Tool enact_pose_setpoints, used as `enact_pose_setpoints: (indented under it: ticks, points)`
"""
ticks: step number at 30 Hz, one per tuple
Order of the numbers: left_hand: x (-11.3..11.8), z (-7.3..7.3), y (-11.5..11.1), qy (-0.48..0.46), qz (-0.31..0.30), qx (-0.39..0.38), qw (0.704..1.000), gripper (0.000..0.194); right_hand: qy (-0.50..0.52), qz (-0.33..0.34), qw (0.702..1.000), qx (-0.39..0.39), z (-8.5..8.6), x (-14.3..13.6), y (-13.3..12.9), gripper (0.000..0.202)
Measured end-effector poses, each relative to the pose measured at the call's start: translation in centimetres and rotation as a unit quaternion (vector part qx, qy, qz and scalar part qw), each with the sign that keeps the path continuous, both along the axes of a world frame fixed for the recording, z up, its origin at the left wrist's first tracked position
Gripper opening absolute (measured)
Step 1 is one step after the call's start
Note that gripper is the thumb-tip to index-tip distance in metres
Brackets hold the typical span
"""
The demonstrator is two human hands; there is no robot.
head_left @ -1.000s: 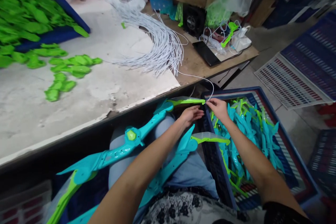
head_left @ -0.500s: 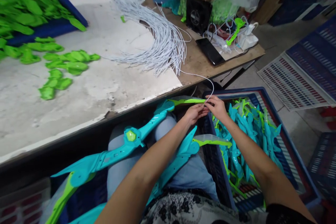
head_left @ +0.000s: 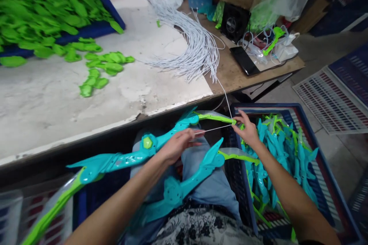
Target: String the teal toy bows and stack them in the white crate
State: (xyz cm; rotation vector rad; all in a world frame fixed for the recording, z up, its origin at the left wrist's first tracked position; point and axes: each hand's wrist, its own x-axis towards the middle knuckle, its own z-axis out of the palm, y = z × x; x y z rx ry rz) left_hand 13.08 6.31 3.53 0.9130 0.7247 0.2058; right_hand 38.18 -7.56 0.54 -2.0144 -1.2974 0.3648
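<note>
A teal and green toy bow (head_left: 123, 162) lies across my lap, its green limb tip up at the right. My right hand (head_left: 248, 131) pinches that tip, thumb and finger together, other fingers raised. A white cord (head_left: 215, 128) runs taut from the tip to my left hand (head_left: 178, 144), which has its fingers closed on it. From the tip the cord also goes up to the table edge. Nearer my body rests a second teal and green toy bow (head_left: 198, 170), touched by neither hand.
A bundle of white cords (head_left: 198, 51) lies on the table (head_left: 120, 99), near green plastic pieces (head_left: 112, 63) and a tilted blue crate (head_left: 110, 11). A phone (head_left: 243, 60) and black fan (head_left: 234, 21) are farther right. Beside my right arm stands a crate (head_left: 330, 183) of teal and green parts.
My left hand has moved left and down from the limb tip, drawing the cord out straight. The loose loop above the tip has tightened. My right hand stays at the tip.
</note>
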Motion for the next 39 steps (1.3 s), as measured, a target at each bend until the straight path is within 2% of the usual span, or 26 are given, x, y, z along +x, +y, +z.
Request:
enact_pose_setpoints:
  ticks: [2,5,8,12,15,18,21,23,25,27,29,31,32,34,36,38,39]
  points:
    - [-3.3,1.1,0.2,-0.004,0.038,0.011,0.999,0.022,0.005,0.021,1.0,-0.006,0.5,-1.0,0.2,0.065]
    - [-5.4,1.2,-0.6,-0.009,0.068,0.024,0.997,0.022,-0.009,0.043,0.999,-0.016,0.9,-2.3,0.6,0.063]
    - [-5.1,0.7,-2.2,-0.045,0.048,0.031,0.997,0.023,-0.036,0.037,0.998,-0.022,0.7,-3.1,-0.3,0.061]
    - [-3.7,0.7,-3.6,-0.105,0.006,-0.006,0.994,0.028,-0.078,0.021,0.996,-0.037,0.0,-2.6,-3.9,0.052]
    - [-3.6,1.6,-2.9,-0.106,0.046,-0.011,0.993,0.029,-0.124,-0.001,0.99,-0.061,-0.2,-0.7,-6.8,0.043]
    - [-5.7,3.0,-0.7,-0.065,0.124,0.022,0.99,0.024,-0.161,-0.019,0.983,-0.081,-0.3,1.7,-8.2,0.041]
    - [-9.7,4.7,1.7,-0.051,0.228,0.035,0.972,0.024,-0.185,-0.018,0.979,-0.086,-0.5,3.8,-7.6,0.04]
    - [-12.4,5.6,2.3,-0.055,0.295,0.033,0.953,0.027,-0.201,-0.017,0.975,-0.09,-0.9,4.8,-6.4,0.039]
    - [-14.1,6.4,1.9,-0.061,0.329,0.028,0.942,0.029,-0.219,-0.018,0.97,-0.102,-1.0,5.3,-4.9,0.039]
    - [-14.6,6.8,0.6,-0.076,0.328,0.007,0.941,0.031,-0.248,-0.016,0.962,-0.114,-0.5,5.0,-3.0,0.04]
    - [-13.9,7.0,-0.8,-0.113,0.32,-0.028,0.94,0.031,-0.282,-0.012,0.956,-0.082,0.6,3.3,-0.7,0.038]
    - [-12.6,7.0,-2.1,-0.151,0.327,-0.059,0.931,0.03,-0.293,0.021,0.956,0.003,2.1,-0.4,2.0,0.033]
    - [-12.0,6.9,-2.6,-0.163,0.334,-0.068,0.926,0.028,-0.287,0.061,0.955,0.052,2.8,-2.9,3.3,0.031]
    - [-11.0,6.7,-3.4,-0.165,0.348,-0.071,0.92,0.025,-0.261,0.208,0.936,0.109,3.6,-8.9,6.0,0.029]
    - [-10.5,6.4,-4.2,-0.145,0.344,-0.067,0.925,0.028,-0.27,0.364,0.887,0.092,3.7,-15.1,8.3,0.03]
    - [-10.4,6.0,-4.9,-0.123,0.32,-0.065,0.937,0.037,-0.297,0.442,0.846,0.016,3.2,-19.9,9.9,0.035]
    - [-10.5,5.8,-5.2,-0.116,0.303,-0.065,0.944,0.039,-0.31,0.459,0.832,-0.032,3.0,-21.6,10.5,0.037]
